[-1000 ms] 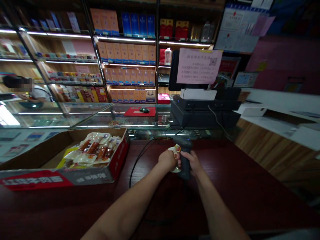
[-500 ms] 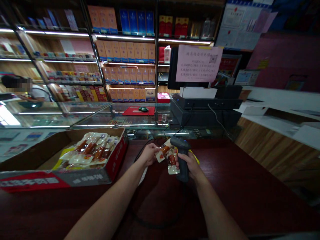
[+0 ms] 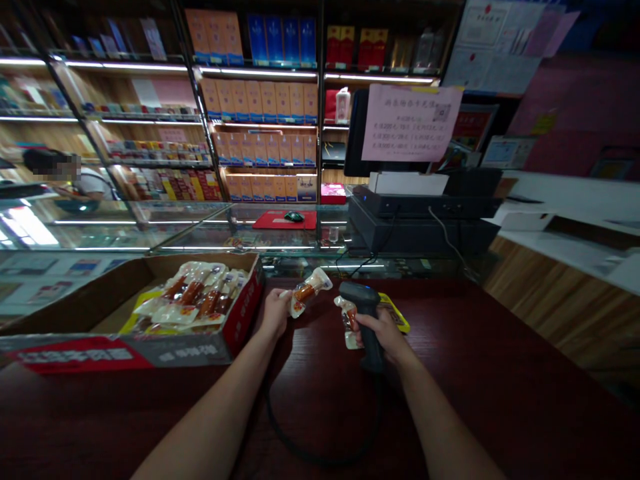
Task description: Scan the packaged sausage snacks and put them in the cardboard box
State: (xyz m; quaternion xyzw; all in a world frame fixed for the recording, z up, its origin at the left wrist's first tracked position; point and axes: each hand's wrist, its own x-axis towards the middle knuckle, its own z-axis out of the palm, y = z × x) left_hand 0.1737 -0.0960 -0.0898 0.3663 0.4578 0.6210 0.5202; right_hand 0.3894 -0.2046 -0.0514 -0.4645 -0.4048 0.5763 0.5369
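Observation:
My left hand [image 3: 276,313] is closed on one end of a vacuum-packed sausage [image 3: 306,291], a brown piece in clear and white plastic, held up over the dark table. My right hand [image 3: 384,331] wraps the handle of a black barcode scanner [image 3: 370,320], its head towards the left. A second sausage packet [image 3: 349,323] shows just left of the scanner, by my right fingertips; whether they grip it, I cannot tell. Behind the right hand, a yellow-edged packet [image 3: 400,317] is partly hidden. Several similar packets [image 3: 193,293] lie in an open cardboard box [image 3: 187,357] on the left.
The scanner's cable [image 3: 320,460] loops across the dark red table [image 3: 450,373]. Beyond it are a glass counter [image 3: 235,230], a mouse [image 3: 294,217] on a red mat and a monitor with a pink notice [image 3: 410,123]. Another person [image 3: 75,177] is at far left.
My left hand has moved left with its sausage packet, away from the scanner and the second packet. The scanner has moved slightly to the right and down; the camera view has shifted a little.

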